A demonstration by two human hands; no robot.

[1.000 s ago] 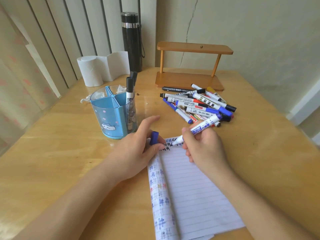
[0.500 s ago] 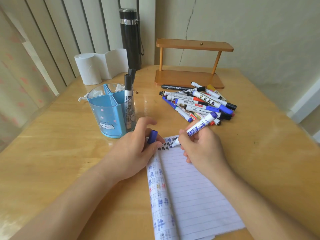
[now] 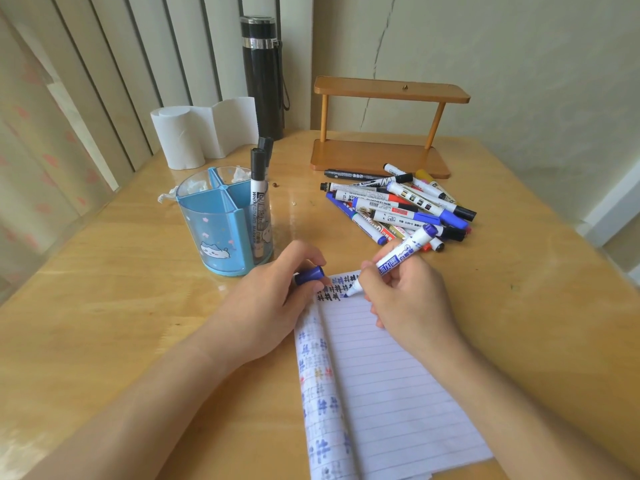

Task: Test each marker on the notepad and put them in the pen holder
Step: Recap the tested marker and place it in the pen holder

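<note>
My right hand (image 3: 412,296) grips an uncapped blue marker (image 3: 403,256), its tip touching the top lines of the lined notepad (image 3: 391,382), where rows of dark marks sit. My left hand (image 3: 273,303) rests on the notepad's upper left edge and pinches the blue cap (image 3: 309,275). The blue pen holder (image 3: 225,223) stands to the left of my left hand, with two black-capped markers (image 3: 258,188) upright in its right compartment. A pile of several markers (image 3: 398,209) lies beyond my right hand.
A wooden two-tier stand (image 3: 381,157) sits behind the pile near the wall. A black flask (image 3: 263,77) and a white paper roll (image 3: 180,136) stand at the back left. Crumpled tissue (image 3: 166,197) lies behind the holder. The wooden table's right edge (image 3: 588,237) is near.
The marker tip has moved left and down to a lower row of marks on the notepad. My left hand stays on the pad with the cap.
</note>
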